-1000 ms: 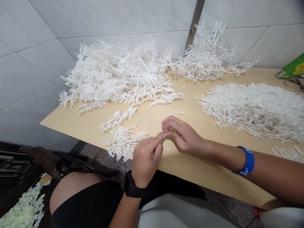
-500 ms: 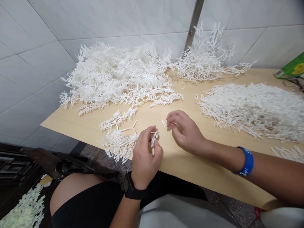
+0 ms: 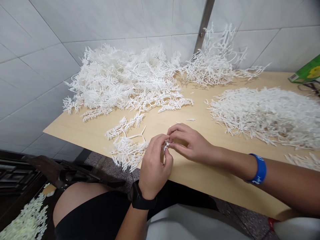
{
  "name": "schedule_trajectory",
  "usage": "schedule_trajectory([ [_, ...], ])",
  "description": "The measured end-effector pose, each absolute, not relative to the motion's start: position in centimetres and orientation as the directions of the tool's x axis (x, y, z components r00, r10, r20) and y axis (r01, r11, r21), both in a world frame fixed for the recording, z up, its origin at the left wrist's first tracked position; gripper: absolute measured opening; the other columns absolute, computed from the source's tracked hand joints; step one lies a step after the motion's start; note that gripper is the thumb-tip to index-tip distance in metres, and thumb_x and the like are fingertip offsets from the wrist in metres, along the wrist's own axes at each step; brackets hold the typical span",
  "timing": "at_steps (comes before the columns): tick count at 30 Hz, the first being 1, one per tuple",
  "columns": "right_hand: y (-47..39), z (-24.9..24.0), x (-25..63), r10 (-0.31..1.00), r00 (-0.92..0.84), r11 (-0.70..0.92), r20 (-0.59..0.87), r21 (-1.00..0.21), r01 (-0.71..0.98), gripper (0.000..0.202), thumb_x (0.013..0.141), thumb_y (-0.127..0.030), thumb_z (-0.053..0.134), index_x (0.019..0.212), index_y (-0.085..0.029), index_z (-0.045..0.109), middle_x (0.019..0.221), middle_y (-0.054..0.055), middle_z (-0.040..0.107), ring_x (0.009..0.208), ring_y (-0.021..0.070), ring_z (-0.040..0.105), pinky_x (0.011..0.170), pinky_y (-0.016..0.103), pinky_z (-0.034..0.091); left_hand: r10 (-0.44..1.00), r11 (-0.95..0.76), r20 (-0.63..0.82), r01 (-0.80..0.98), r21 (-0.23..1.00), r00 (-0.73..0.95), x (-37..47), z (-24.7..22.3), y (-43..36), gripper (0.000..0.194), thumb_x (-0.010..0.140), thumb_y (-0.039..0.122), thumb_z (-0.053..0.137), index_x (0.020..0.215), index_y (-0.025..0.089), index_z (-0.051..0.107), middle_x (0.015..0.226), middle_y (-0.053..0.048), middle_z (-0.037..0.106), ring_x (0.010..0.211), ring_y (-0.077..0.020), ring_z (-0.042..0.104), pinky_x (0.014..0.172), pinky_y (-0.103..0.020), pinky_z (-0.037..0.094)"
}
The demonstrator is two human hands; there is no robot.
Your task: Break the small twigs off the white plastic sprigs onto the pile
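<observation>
A small white plastic piece [image 3: 166, 145] is being held above the front part of the table [image 3: 192, 181], between the two hands. It is being pinched between thumb and fingers by the left hand [image 3: 155, 163]. The fingertips of the right hand [image 3: 191, 142] are being held right at it; whether they are being closed on it cannot be told. Just beside the left hand, a branched white cluster [image 3: 128, 151] is being supported at the table's edge. Farther back, a large white heap [image 3: 120, 80] and a stemmy tangle [image 3: 215, 68] are being backed by the tiled wall [image 3: 160, 20]. To the right, a low white pile [image 3: 265, 115] is being borne by the tabletop.
</observation>
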State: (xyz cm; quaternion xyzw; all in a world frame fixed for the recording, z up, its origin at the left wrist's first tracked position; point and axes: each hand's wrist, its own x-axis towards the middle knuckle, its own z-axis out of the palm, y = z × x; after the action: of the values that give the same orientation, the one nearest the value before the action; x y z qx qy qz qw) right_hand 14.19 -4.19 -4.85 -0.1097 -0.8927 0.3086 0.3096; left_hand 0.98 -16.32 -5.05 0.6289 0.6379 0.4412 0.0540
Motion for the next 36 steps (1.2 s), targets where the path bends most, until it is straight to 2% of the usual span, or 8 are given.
schedule_trajectory([
  [7, -4.46, -4.58, 14.35, 0.379, -0.776, 0.769, 0.505, -0.638, -0.04, 0.008, 0.092, -0.016, 0.05, 0.09, -0.02, 0.057, 0.099, 0.009, 0.058, 0.093, 0.0219, 0.055, 0.082, 0.038, 0.048, 0.86, -0.137, 0.454, 0.75, 0.647, -0.235, 1.2, -4.86, -16.19, 0.025, 0.09, 0.008, 0.049, 0.11, 0.019, 0.059, 0.104, -0.007, 0.066, 0.099, -0.0177, 0.063, 0.088, -0.031, 0.052],
  [14, -4.51, -4.46, 14.41, 0.428, -0.743, 0.753, 0.515, -0.658, -0.023, 0.008, 0.092, -0.016, 0.05, 0.086, -0.02, 0.054, 0.096, 0.008, 0.055, 0.091, 0.0205, 0.054, 0.079, 0.035, 0.046, 0.846, -0.176, 0.481, 0.733, 0.658, -0.229, 1.19, -4.83, -16.13, 0.022, 0.093, 0.011, 0.049, 0.107, 0.019, 0.065, 0.104, -0.006, 0.07, 0.097, -0.0156, 0.065, 0.089, -0.027, 0.051],
  [20, -4.57, -4.44, 14.41, 0.405, -0.755, 0.772, 0.516, -0.636, -0.02, 0.01, 0.094, -0.019, 0.048, 0.086, -0.02, 0.054, 0.095, 0.008, 0.056, 0.089, 0.0208, 0.054, 0.078, 0.035, 0.046, 0.871, -0.134, 0.425, 0.713, 0.688, -0.246, 1.08, -4.93, -16.31, 0.019, 0.094, 0.016, 0.051, 0.102, 0.019, 0.069, 0.093, -0.005, 0.07, 0.084, -0.0147, 0.064, 0.076, -0.025, 0.051],
  [26, -4.58, -4.63, 14.38, 0.391, -0.757, 0.785, 0.524, -0.619, -0.022, 0.011, 0.093, -0.018, 0.047, 0.084, -0.021, 0.053, 0.094, 0.008, 0.056, 0.088, 0.021, 0.053, 0.079, 0.036, 0.046, 0.877, -0.127, 0.419, 0.726, 0.675, -0.236, 1.01, -5.13, -16.43, 0.024, 0.096, 0.02, 0.05, 0.107, 0.02, 0.071, 0.082, -0.004, 0.068, 0.074, -0.0132, 0.062, 0.07, -0.024, 0.047],
  [30, -4.58, -4.59, 14.42, 0.402, -0.746, 0.781, 0.532, -0.624, -0.025, 0.013, 0.092, -0.013, 0.045, 0.086, -0.02, 0.053, 0.094, 0.008, 0.055, 0.088, 0.0202, 0.054, 0.078, 0.035, 0.046, 0.875, -0.121, 0.442, 0.794, 0.595, -0.198, 0.83, -5.21, -16.56, 0.026, 0.097, 0.023, 0.049, 0.11, 0.02, 0.071, 0.07, -0.002, 0.064, 0.065, -0.0121, 0.057, 0.063, -0.023, 0.042],
  [32, -4.54, -4.56, 14.44, 0.424, -0.733, 0.77, 0.532, -0.638, -0.017, 0.015, 0.092, -0.012, 0.044, 0.086, -0.021, 0.054, 0.094, 0.008, 0.056, 0.088, 0.0202, 0.055, 0.078, 0.035, 0.046, 0.865, -0.127, 0.465, 0.814, 0.567, -0.189, 0.77, -5.22, -16.61, 0.026, 0.097, 0.022, 0.05, 0.113, 0.021, 0.071, 0.07, -0.001, 0.065, 0.065, -0.0119, 0.056, 0.064, -0.024, 0.042],
  [36, -4.18, -4.74, 14.44, 0.547, -0.633, 0.757, 0.547, -0.646, 0.097, 0.013, 0.09, -0.011, 0.047, 0.09, -0.022, 0.055, 0.096, 0.007, 0.058, 0.092, 0.0225, 0.056, 0.082, 0.038, 0.046, 0.847, -0.091, 0.463, 0.789, 0.608, -0.259, 0.85, -5.12, -16.48, 0.033, 0.093, 0.025, 0.057, 0.125, 0.019, 0.061, 0.082, -0.002, 0.068, 0.073, -0.0132, 0.061, 0.072, -0.026, 0.047],
])
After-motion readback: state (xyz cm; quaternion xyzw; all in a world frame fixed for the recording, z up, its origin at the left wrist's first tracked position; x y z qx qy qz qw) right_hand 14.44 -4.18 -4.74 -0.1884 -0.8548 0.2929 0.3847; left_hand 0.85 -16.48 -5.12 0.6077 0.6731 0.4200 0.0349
